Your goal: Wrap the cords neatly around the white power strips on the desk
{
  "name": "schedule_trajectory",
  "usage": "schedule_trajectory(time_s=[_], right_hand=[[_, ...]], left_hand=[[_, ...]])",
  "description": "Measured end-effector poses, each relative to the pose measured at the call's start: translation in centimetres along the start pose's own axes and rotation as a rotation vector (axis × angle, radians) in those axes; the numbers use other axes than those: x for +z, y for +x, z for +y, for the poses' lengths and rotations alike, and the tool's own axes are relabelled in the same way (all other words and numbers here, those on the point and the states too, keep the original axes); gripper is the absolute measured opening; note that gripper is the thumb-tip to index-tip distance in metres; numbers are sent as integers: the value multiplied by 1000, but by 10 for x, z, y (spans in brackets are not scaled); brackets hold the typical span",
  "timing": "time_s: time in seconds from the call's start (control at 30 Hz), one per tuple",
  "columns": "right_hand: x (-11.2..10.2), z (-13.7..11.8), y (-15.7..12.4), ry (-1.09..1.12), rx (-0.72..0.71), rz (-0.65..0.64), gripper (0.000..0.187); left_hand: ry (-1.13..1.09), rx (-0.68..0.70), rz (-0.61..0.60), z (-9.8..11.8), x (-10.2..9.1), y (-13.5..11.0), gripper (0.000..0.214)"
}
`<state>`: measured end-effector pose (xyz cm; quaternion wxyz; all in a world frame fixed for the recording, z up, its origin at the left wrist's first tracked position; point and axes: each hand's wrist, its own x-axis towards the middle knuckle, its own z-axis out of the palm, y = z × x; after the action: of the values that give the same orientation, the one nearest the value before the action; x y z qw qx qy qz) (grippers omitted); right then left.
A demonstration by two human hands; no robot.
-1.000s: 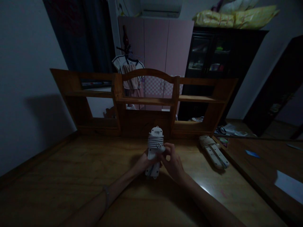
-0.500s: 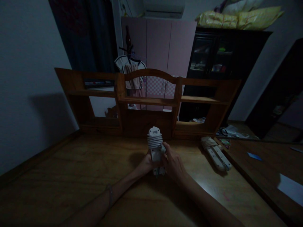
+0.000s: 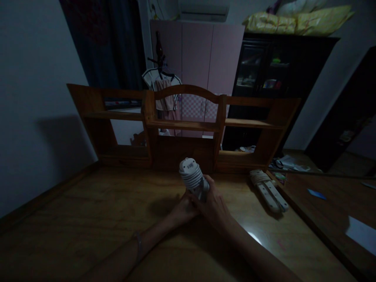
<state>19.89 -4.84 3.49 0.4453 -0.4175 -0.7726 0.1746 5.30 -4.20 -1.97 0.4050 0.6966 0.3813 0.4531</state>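
Note:
A white power strip (image 3: pixel 190 167), its cord wound in several turns around its upper part, is held above the middle of the wooden desk (image 3: pixel 117 203). My left hand (image 3: pixel 184 209) grips its lower part from the left and below. My right hand (image 3: pixel 214 201) is closed around its right side, thumb near the cord coils and the plug end. The lower end of the strip is hidden by my hands. To the right, a second power strip (image 3: pixel 270 194), also with its cord wound round one end, lies on the desk.
A wooden shelf unit (image 3: pixel 182 125) runs along the desk's back edge. On the right, a lower brown surface (image 3: pixel 311 211) carries a blue card (image 3: pixel 316 194) and a white sheet (image 3: pixel 362 234). A wall (image 3: pixel 35 117) bounds the left side.
The held power strip has tilted, its top leaning left, and its lower end is now covered by my hands. My right hand has closed further around it.

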Motion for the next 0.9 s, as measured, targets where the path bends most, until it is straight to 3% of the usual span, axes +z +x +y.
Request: schedule_trajectory(time_s=[0.17, 0.3, 0.57, 0.9], right_hand=[[0, 1, 0, 37, 87, 33, 64], [-2, -1, 0, 78, 79, 61, 62], [-7, 2, 2, 156, 74, 128, 52], [-10, 8, 4, 125, 67, 109, 60]], left_hand=[[91, 41, 74, 9, 3, -1, 61], [132, 57, 135, 14, 2, -2, 66], [104, 24, 95, 30, -1, -4, 74], [105, 47, 47, 33, -2, -6, 73]])
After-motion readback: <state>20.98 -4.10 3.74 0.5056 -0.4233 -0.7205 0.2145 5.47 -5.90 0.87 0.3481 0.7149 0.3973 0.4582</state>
